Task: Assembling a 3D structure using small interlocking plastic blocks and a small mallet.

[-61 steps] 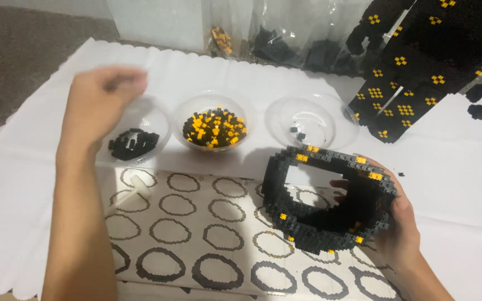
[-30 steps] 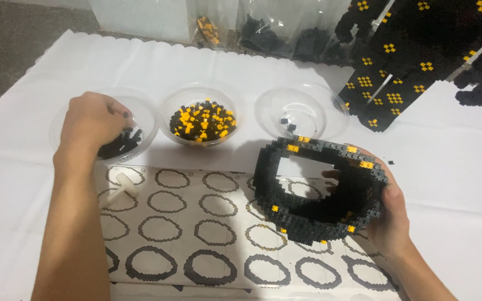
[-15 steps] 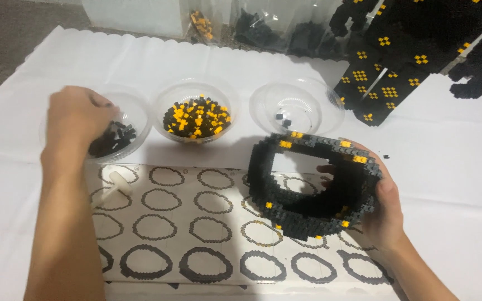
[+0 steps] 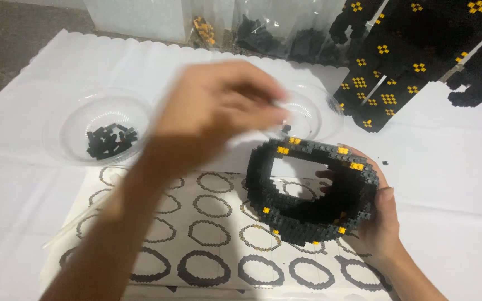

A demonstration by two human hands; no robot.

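Head view, looking down on a white sheet (image 4: 464, 167) with a scalloped edge. The right hand (image 4: 383, 223) grips a ring of small black bricks (image 4: 311, 192), dotted with yellow ones, from its right side: the thumb lies along the outer wall and the fingertips (image 4: 326, 174) curl over into the hollow. The ring is held tilted just above a printed guide sheet (image 4: 207, 234) that carries rows of dark ring outlines, and sits at centre right of the view.

The left hand (image 4: 218, 114) is blurred above the middle of the sheet, its fingers drawn together and pointing right, just over the ring's upper rim. Whether it holds a brick between the fingertips cannot be told.

A clear round bowl (image 4: 68, 131) at left holds a small heap of black bricks (image 4: 110, 140). A second clear bowl (image 4: 313, 114), behind the ring, is nearly bare apart from a few dark pieces; the left hand covers the space between the two bowls.

Along the far edge stand clear plastic bags: one with orange-yellow pieces (image 4: 203, 29), others with black pieces (image 4: 263, 34). At upper right lies a large flat black brick build (image 4: 419, 61) patterned with small yellow diamond clusters.
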